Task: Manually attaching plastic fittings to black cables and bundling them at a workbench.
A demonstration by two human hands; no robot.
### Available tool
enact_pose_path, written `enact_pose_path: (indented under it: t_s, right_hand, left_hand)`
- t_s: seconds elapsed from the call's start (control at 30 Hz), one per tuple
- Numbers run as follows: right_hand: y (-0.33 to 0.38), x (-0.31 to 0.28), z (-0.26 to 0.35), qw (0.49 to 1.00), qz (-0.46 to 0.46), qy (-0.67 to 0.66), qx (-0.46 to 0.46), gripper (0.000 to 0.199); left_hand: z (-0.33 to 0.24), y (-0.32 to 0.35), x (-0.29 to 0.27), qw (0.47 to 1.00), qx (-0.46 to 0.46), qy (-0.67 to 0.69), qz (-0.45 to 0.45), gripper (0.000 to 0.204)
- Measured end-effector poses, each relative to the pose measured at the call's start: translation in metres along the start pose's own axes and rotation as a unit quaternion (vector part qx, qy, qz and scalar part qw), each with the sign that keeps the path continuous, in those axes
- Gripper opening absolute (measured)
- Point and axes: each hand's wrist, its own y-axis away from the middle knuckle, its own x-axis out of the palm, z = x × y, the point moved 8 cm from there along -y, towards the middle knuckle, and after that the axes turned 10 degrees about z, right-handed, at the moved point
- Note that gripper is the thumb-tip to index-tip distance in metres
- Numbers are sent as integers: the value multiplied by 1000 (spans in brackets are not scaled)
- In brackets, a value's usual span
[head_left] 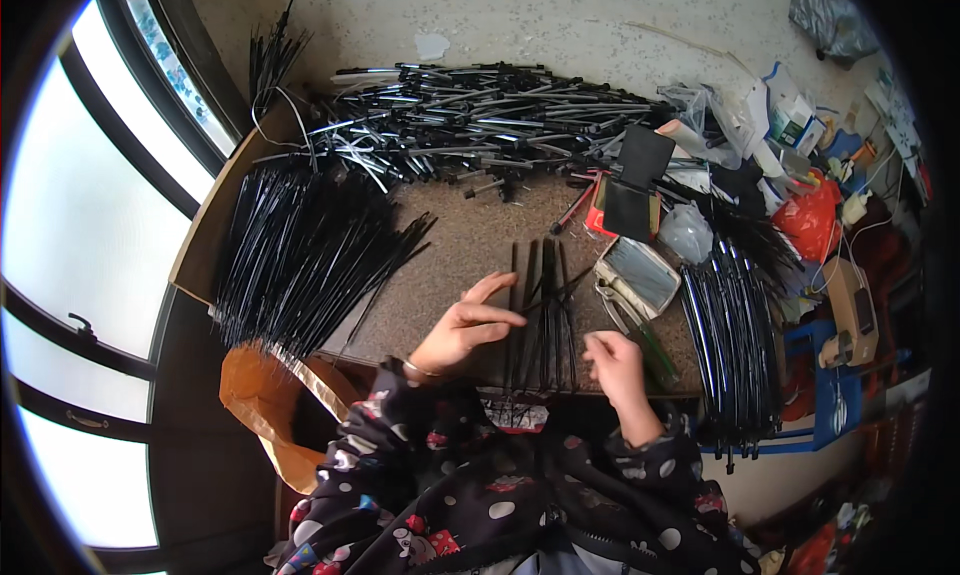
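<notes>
Several thin black strips (548, 320) lie side by side at the table's near edge, between my two hands. My left hand (465, 327) is over their left side with its fingers stretched out and apart, and nothing shows in it. One or two short dark pieces cross the strips at an angle near those fingertips. To the right of the strips, my right hand (616, 363) is closed, its fingers curled toward the thumb. Whatever it may pinch is too small or hidden to make out. Just beyond it lies a pair of pliers (648, 345) with green handles.
A large pile of black rods (480, 115) runs along the back. Black strip bundles lie at the left (300, 245) and right (730, 335). Near the pliers are an open tin (638, 277) and a red box (598, 210). A brown bag (262, 400) stands below the left edge.
</notes>
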Motion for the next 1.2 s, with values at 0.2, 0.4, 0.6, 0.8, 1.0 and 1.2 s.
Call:
enact_pose_path:
  t_s: [0.2, 0.4, 0.6, 0.8, 1.0, 1.2]
  right_hand:
    - [6, 13, 31, 961, -43, 169, -215, 51]
    - [-60, 25, 37, 990, 114, -33, -72, 79]
    - [-35, 44, 121, 924, 56, 87, -368, 78]
    - [6, 59, 26, 982, 107, 150, 43, 24]
    - [10, 74, -1, 984, 117, -102, 88, 15]
    - [26, 19, -11, 987, 112, -85, 80, 13]
  left_hand:
    - [9, -12, 20, 965, -44, -240, 96, 29]
    - [26, -45, 24, 979, 50, -182, 83, 24]
    - [33, -41, 47, 963, 56, -248, 91, 22]
    - [26, -42, 38, 977, 72, -197, 34, 23]
    - [-9, -30, 41, 956, 127, -265, -13, 29]
    - [9, 19, 8, 975, 83, -207, -7, 34]
